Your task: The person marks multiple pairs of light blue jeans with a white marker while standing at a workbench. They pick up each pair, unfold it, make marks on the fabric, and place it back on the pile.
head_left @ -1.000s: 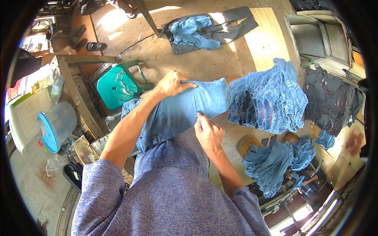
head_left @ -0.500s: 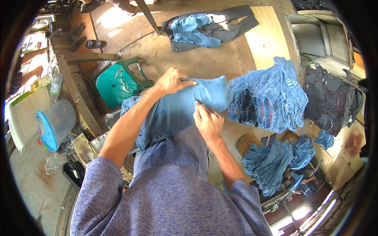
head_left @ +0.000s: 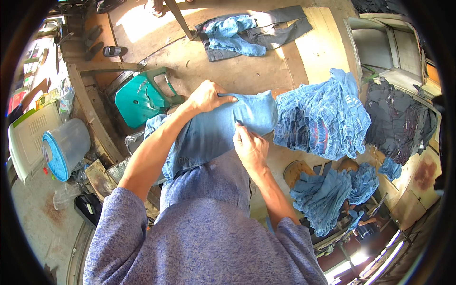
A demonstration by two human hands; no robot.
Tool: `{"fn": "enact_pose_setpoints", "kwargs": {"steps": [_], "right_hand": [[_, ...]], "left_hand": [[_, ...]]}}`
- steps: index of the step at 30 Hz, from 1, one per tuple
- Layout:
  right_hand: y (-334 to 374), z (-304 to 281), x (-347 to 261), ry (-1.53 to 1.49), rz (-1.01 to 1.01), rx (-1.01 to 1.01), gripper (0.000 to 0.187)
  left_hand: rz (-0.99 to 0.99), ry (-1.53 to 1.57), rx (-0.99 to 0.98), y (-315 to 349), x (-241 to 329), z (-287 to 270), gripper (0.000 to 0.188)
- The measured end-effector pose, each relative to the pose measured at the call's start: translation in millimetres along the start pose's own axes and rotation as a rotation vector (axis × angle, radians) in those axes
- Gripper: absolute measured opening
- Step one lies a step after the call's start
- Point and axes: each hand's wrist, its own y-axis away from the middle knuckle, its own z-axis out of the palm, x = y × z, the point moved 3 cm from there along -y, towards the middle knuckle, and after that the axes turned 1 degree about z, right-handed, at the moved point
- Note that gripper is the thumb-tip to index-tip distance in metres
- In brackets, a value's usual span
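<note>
Light-blue denim trousers [head_left: 204, 137] lie stretched across my lap, one leg end reaching to the right. My left hand [head_left: 207, 97] grips the far edge of the leg, its thumb pressed on top of the cloth. Against the near part of the same leg, my right hand [head_left: 250, 146] is closed in a pinch. A small dark tip [head_left: 238, 122] sticks out between its fingers and touches the denim; the rest of that thing is hidden in the hand.
A tall stack of blue denim garments [head_left: 323, 116] stands right beside the leg end. More denim [head_left: 320, 199] hangs at lower right, near dark clothes [head_left: 399, 123]. A green plastic stool [head_left: 140, 99] is at left, by a lidded clear tub [head_left: 71, 142]. Dark trousers [head_left: 285, 31] lie ahead.
Both hands and the denim trousers stay almost in place. The whole view has shifted very slightly.
</note>
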Motion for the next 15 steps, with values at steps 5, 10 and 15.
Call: {"fn": "enact_pose_setpoints", "kwargs": {"steps": [5,10,15], "right_hand": [[-0.6,-1.6,4.0,-0.104,0.009,0.141,0.022],[-4.1,5.7,3.8,-0.043,0.015,0.102,0.023],[0.6,0.1,0.1,0.039,0.027,-0.016,0.022]], "left_hand": [[0.057,-0.021,0.042,0.8,2.7,-2.6,0.046],[0.045,-0.028,0.024,1.1,3.1,-2.8,0.046],[0.002,0.0,0.001,0.6,0.5,0.2,0.047]]}}
